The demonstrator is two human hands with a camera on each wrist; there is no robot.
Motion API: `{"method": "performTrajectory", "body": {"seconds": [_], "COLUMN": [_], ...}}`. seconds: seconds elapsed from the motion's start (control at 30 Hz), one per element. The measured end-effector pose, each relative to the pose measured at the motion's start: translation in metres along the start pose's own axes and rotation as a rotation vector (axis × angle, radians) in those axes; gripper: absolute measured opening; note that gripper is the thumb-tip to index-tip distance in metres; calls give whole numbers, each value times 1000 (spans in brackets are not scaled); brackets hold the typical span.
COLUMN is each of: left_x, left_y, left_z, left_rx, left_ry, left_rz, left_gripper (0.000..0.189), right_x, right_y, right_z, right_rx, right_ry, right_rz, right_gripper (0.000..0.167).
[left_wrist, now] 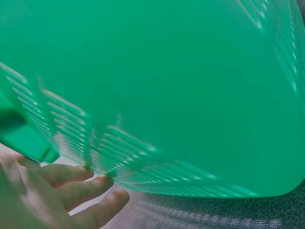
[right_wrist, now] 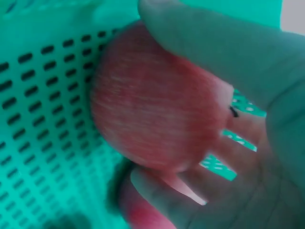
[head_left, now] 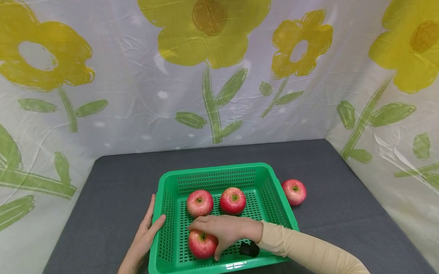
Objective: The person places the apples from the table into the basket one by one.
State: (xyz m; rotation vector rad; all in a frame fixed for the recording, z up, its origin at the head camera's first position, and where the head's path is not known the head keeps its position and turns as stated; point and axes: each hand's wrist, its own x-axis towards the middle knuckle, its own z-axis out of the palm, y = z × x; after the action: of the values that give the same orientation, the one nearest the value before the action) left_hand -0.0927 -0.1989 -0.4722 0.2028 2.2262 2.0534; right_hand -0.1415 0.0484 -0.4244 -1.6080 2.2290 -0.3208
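A green plastic basket (head_left: 213, 169) with slotted walls has three red apples in it. My right hand (head_left: 226, 229) reaches in from the right and grips the front apple (head_left: 201, 245), fingers over its far side and thumb on its near side. In the right wrist view that apple (right_wrist: 152, 100) fills the middle, its stem toward the palm. Behind it in the basket sit the back left apple (head_left: 200, 203) and the back right apple (head_left: 232, 200). My left hand (head_left: 143, 238) rests at the basket's left rim, thumb over the edge, other fingers straight along the outside.
Another apple (head_left: 294, 192) lies on the dark grey tabletop (head_left: 126, 176), just outside the basket's right wall. A small black object (head_left: 249, 249) shows under the right wrist. Flower-printed curtains (head_left: 131, 95) hang behind and beside the table.
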Motion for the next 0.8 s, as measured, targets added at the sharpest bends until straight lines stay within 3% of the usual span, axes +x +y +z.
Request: {"method": "performTrajectory", "body": {"seconds": [0.17, 0.33, 0.57, 0.8], "left_x": [1, -1, -2, -1], "left_y": [0, 1, 2, 3], "left_z": [0, -1, 0, 0], "left_rx": [-5, -4, -20, -27], "left_ry": [-5, 2, -5, -7], "left_rz": [8, 4, 10, 10], "left_gripper": [68, 68, 67, 67], "right_x": [-9, -28, -65, -112], "right_y": [-3, -5, -9, 2], "right_z": [-11, -30, -55, -66], "right_rx": [-4, 63, 94, 62], "right_ry": [30, 134, 399, 654], "right_rz": [1, -40, -36, 121], "right_gripper": [91, 75, 45, 33]}}
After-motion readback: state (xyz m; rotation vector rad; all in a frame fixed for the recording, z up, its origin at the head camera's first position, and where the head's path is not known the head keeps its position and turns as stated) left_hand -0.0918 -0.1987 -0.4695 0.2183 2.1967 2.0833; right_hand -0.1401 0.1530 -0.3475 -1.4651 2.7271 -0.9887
